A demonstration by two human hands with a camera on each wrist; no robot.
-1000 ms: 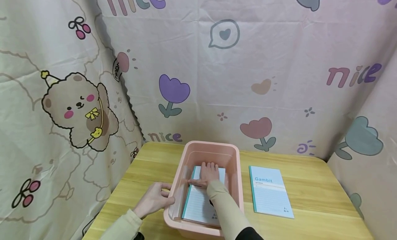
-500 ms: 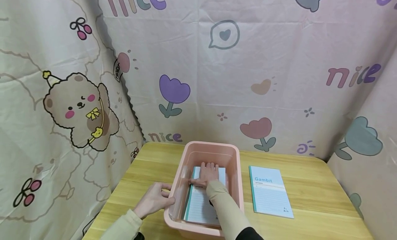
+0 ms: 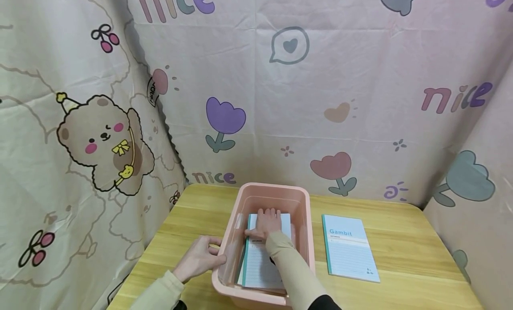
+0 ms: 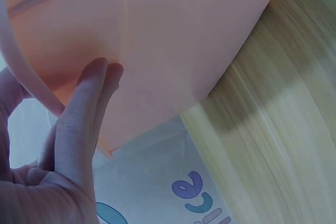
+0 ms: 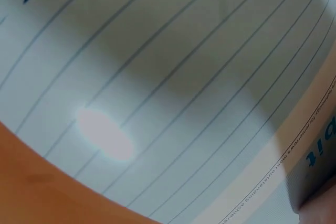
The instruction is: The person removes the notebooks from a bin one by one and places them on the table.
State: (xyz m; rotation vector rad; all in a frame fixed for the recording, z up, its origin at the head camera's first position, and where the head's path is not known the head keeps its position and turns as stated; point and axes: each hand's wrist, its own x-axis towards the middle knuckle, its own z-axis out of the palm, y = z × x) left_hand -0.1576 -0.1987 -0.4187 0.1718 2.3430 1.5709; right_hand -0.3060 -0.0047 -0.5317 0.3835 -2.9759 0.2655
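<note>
The left hand (image 3: 200, 258) pinches the side of the pink bin (image 3: 272, 202), and the right hand (image 3: 267, 223) lies flat, fingers straight, on a notebook (image 3: 260, 265) inside it. Another book (image 3: 241, 275) seems to peek out underneath — so a crooked push could make the top one slide and bend its corner. The bin could scoot away, too, if the left hand lets go.

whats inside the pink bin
A pale blue notebook, with the right hand on it; a sliver of something, likely another notebook, shows beneath. The hand and sleeve hide part of the cover; anything deeper is covered.
</note>
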